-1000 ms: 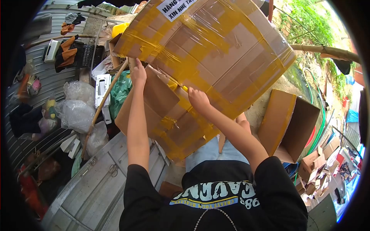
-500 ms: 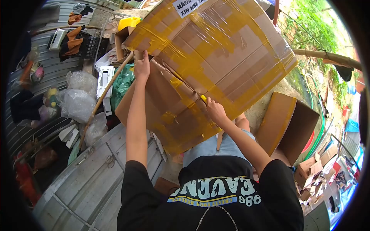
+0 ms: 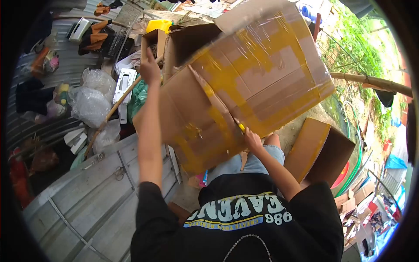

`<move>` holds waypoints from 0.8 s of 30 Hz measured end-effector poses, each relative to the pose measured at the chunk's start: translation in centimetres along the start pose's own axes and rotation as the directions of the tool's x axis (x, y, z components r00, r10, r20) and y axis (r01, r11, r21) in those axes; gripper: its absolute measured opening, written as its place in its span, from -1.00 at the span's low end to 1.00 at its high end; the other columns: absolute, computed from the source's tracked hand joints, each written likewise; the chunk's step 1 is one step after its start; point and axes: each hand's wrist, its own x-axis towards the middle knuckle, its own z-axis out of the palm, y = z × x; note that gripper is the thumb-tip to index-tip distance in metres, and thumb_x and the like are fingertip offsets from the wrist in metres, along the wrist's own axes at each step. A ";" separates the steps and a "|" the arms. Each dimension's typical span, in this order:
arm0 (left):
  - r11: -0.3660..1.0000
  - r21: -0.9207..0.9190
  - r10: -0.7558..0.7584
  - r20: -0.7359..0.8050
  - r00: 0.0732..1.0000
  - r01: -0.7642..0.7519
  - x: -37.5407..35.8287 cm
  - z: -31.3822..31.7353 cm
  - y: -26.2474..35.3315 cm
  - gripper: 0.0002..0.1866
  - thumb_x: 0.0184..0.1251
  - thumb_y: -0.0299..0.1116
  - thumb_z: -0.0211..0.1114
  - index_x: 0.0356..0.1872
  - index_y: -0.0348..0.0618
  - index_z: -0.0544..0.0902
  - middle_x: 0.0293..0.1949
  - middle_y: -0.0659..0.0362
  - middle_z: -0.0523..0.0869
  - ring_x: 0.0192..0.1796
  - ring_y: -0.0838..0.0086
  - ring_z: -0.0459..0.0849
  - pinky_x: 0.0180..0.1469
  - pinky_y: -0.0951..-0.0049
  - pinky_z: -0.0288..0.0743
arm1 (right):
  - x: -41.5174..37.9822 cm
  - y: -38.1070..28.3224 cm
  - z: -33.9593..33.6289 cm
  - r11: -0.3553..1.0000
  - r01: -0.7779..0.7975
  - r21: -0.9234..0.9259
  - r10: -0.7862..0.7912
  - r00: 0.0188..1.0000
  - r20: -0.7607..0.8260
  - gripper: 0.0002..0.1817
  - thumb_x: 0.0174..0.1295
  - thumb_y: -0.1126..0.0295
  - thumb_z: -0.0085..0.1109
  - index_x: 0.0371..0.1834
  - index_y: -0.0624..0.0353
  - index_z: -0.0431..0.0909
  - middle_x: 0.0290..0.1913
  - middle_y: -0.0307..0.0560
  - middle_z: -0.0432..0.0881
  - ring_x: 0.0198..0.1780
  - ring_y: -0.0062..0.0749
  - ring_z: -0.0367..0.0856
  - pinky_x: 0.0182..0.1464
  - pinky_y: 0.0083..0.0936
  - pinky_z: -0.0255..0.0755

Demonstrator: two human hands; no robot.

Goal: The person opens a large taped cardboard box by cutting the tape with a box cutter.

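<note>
A large cardboard box (image 3: 279, 83) covered in yellow tape stands in front of my legs, one flap swung up at its far side and the dark inside showing. My right hand (image 3: 252, 139) is closed round a yellow-handled utility knife (image 3: 240, 126), its tip at the slit between two taped panels. The nearer panel (image 3: 183, 107) slopes down to the left, with the cut edge lifted along the slit. At the upper left corner of the box is my left hand (image 3: 150, 70), blurred, one finger or thumb pointing up, so its hold on the cardboard cannot be told.
Another open cardboard box (image 3: 316, 150) lies on the right, with cardboard scraps (image 3: 358, 203) beyond it. A grey metal panel (image 3: 100, 196) lies at lower left. Clear plastic bags (image 3: 94, 102), a wooden pole (image 3: 109, 115) and a yellow container (image 3: 159, 25) are farther left.
The far flap has swung up and away, opening the dark inside to view. My right hand and knife have moved down along the slit; my left hand has shifted left at the corner.
</note>
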 end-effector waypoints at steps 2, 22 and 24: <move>0.988 0.072 0.130 0.091 0.987 -0.136 0.9 0.3 -2.4 -0.27 0.31 0.24 -0.28 -0.48 -0.22 0.66 -0.50 -0.17 0.62 -0.32 -0.03 0.61 -0.29 0.06 0.42 | -2.6 1.4 1.9 0.998 0.019 -0.058 -0.020 1.000 -0.012 -0.81 0.13 0.41 -0.05 -0.25 0.26 0.29 -0.47 0.12 0.56 -0.50 -0.04 0.61 -0.51 -0.24 0.51; 0.723 -0.074 0.629 0.482 0.610 -0.686 -21.8 15.4 -1.2 -0.73 0.13 -0.53 0.00 -0.13 -0.31 0.50 -0.06 0.00 0.47 0.11 0.12 0.39 0.18 0.15 0.27 | 4.3 1.3 -8.3 0.979 -0.095 0.183 0.104 0.994 -0.039 -0.66 0.24 0.22 -0.06 -0.16 0.31 0.23 -0.38 0.39 0.52 -0.34 0.30 0.50 -0.34 0.03 0.36; 0.694 0.020 0.623 0.486 0.613 -0.720 -19.8 17.0 -1.3 -0.74 0.15 -0.52 -0.02 -0.14 -0.31 0.50 -0.04 -0.01 0.47 0.15 0.09 0.37 0.23 0.15 0.24 | 5.8 1.1 -6.7 0.984 -0.088 0.156 0.103 0.990 -0.093 -0.67 0.25 0.23 -0.07 -0.15 0.30 0.23 -0.35 0.37 0.52 -0.34 0.29 0.50 -0.33 0.03 0.37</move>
